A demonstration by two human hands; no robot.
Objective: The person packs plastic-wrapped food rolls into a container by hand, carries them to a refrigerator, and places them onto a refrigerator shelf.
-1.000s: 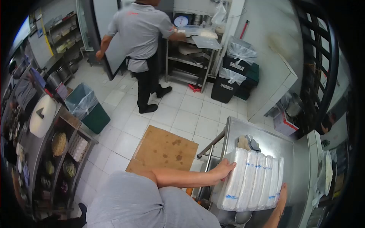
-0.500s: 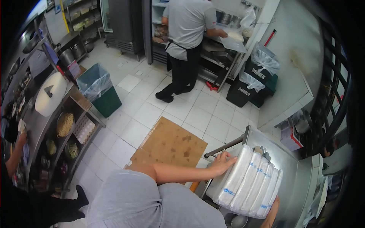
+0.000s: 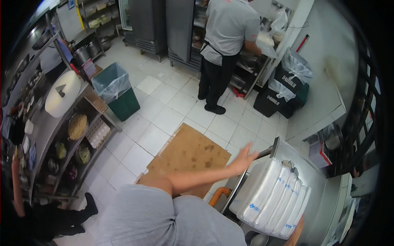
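A row of white plastic-wrapped packs (image 3: 273,199) with blue print stands close together in the metal sink (image 3: 324,197) at the lower right; the contents are too unclear to name. My left hand (image 3: 243,159) is raised in the air beside the packs' upper left end, blurred, its fingers stretched out and touching nothing. On the far right side of the packs is my right hand (image 3: 298,233), against the last one, with its fingers hidden behind it. A metal bowl (image 3: 258,238) shows below the packs.
A brown cardboard sheet (image 3: 188,158) lies on the tiled floor. A lined green bin (image 3: 119,92) stands by the left counter, and black bins (image 3: 279,96) stand at the back right. One co-worker (image 3: 230,41) is at the back counter; another person's legs (image 3: 61,219) are at lower left.
My left hand has left the packs' left side and lifted away from them. My right hand stays at their right side. The co-worker at the back has shifted and turned.
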